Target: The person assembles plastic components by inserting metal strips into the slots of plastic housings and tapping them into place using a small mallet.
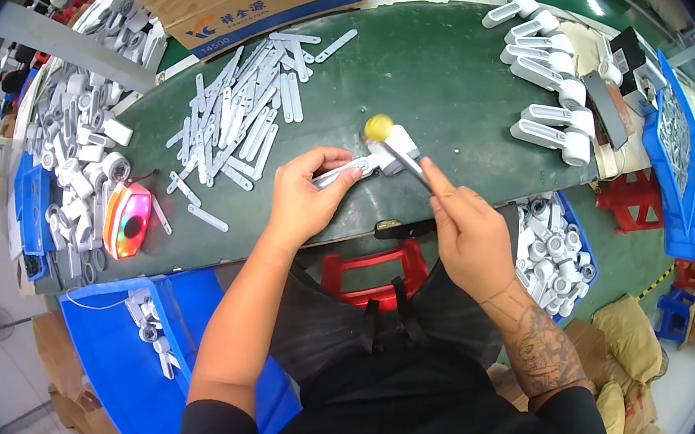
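Your green table (444,64) bears a heap of strips (235,108) at the left. Your right hand (473,237) is wrapped round a yellow-headed hammer (406,162); your left hand (309,191) pinches the white part (406,140) by its narrow end, in front of you, near the hammer's blurred head.

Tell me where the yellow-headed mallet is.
In the head view, the mallet is just above centre, gripped in the right hand, with its yellow head beside the white part and beyond the left hand.
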Tool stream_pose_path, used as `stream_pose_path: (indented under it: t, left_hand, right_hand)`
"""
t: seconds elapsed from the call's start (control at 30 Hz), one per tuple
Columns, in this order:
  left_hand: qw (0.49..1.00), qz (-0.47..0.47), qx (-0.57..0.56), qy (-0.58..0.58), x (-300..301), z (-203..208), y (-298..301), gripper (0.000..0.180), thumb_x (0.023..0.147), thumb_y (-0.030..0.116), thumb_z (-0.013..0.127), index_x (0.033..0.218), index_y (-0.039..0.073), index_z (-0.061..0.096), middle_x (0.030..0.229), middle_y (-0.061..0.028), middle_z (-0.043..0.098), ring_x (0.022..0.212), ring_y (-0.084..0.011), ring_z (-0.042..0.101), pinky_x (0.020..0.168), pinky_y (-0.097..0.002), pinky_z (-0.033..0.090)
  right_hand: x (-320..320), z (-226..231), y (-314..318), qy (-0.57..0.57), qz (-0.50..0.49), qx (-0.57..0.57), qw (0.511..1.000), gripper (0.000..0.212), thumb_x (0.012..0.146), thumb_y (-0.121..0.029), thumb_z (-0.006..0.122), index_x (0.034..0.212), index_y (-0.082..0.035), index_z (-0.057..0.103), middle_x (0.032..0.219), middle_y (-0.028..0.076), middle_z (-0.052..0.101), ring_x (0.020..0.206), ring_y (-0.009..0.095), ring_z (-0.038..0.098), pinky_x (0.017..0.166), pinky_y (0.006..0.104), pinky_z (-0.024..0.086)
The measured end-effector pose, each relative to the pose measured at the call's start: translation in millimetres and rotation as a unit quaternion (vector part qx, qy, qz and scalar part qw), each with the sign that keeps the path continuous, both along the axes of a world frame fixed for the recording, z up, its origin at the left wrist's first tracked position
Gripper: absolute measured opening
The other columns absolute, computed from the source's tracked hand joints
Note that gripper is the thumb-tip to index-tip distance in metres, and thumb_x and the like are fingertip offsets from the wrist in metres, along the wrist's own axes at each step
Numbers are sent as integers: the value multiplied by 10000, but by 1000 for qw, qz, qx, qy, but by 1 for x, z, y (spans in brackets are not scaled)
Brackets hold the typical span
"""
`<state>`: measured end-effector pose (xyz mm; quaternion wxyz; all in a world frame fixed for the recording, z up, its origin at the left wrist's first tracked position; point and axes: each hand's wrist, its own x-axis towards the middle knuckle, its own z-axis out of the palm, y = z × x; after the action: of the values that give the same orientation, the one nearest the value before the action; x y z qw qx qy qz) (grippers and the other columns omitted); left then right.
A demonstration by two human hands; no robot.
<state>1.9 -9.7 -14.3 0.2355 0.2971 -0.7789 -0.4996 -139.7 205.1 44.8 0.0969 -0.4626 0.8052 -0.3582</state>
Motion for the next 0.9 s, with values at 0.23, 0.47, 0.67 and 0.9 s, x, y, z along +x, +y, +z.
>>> stream_pose_path:
  t: [0.23, 0.47, 0.67, 0.9]
  left_hand:
    - [991, 14, -135, -11, 22, 10, -6, 445, 822, 197, 929, 1194, 14, 767, 1045, -139, 811, 926, -217, 783, 854, -347, 593]
    - [993, 24, -107, -43, 46, 1, -6, 297, 806, 159, 929, 1033, 16, 800, 793, -49, 653, 631, -143, 531, 586, -308, 442]
    - [995, 6, -100, -23, 45, 0, -7, 287, 811, 148, 924, 1035, 20, 797, 782, -54, 649, 635, -140, 550, 600, -303, 467]
    - [999, 38, -27, 10, 48, -18, -5, 305, 801, 125, 938, 1016, 21, 749, 796, -17, 665, 655, -81, 552, 609, -259, 488]
  right_hand:
    - [4, 22, -6, 26, 17, 31, 999, 483, 1036, -71, 630, 1503, -194, 648, 823, 135, 616, 728, 327, 628, 692, 414, 531]
    - [19, -1, -10, 74, 88, 109, 987, 522, 1020, -72, 649, 1518, -227, 633, 819, 117, 619, 682, 348, 623, 634, 463, 526]
    - [20, 1, -13, 67, 82, 73, 992, 537, 1019, -144, 656, 1536, -281, 605, 819, 106, 618, 690, 344, 663, 610, 463, 555]
    - [34, 19, -29, 49, 113, -14, 992, 523, 1020, -167, 653, 1527, -288, 608, 814, 105, 634, 674, 353, 684, 588, 464, 574]
